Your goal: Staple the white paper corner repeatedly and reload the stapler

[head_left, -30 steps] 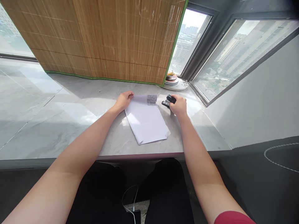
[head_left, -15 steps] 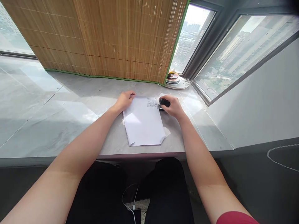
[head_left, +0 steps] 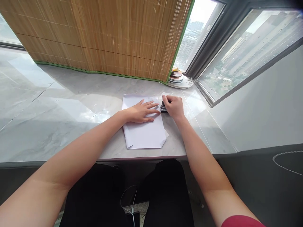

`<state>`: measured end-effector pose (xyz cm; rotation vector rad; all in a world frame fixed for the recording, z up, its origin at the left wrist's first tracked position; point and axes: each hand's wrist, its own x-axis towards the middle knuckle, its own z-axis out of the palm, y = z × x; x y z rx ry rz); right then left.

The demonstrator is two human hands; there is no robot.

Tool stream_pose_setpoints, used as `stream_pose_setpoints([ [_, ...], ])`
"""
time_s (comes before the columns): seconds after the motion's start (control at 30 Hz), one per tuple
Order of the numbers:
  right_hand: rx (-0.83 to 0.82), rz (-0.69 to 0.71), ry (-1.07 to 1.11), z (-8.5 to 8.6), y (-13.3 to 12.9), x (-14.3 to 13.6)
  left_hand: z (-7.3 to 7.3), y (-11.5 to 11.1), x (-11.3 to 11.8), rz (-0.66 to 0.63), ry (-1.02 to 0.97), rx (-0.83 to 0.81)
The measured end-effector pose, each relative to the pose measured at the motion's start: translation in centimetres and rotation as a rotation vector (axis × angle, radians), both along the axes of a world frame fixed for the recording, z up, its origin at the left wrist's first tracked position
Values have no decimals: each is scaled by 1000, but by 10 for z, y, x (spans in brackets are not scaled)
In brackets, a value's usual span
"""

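Head view: black stapler [head_left: 163,109] at the right edge of the white paper [head_left: 144,135]

The stapler should feel compact and stiff, probably a little heavy for its size, with a smooth casing that could slide if gripped loosely. It is best held around the rear, nose free, palm over the top. The right hand [head_left: 174,106] has it much that way: its fingers are curled closed around the back, the front pokes out, and whether the paper's edge sits inside the mouth cannot be made out.

The paper is likely light and floppy, easy to crease and quick to skid on the polished counter [head_left: 35,126] — a broad, flat press suits it better than a pinch. The left hand [head_left: 142,112] lies palm down across its upper part, fingers spread and gripping nothing.

It rests close to the counter's near edge, well short of the far-right corner. Plain white, it has both near corners turned up, a grey printed block [head_left: 152,100] partly under the fingertips, and a pale sheet [head_left: 166,133] peeping past its right side.
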<state>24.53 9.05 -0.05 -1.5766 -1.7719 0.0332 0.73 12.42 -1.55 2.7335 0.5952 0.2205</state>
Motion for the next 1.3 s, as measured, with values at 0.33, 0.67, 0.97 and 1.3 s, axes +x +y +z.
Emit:
stream_pose_setpoints([
  [0.33, -100, -144, -131, 2, -3, -14, 7, -6, 1, -15, 139, -16],
  [0.67, -94, -194, -204, 0, -6, -23, 5, -7, 2, -7, 112, -12],
  [0.97, -123, -196, -222, -2, -6, -27, 6, -7, 2, -20, 93, -10],
  [1.3, -202, -216, -452, -5, -6, -33, 9, -8, 2, -24, 113, -35],
])
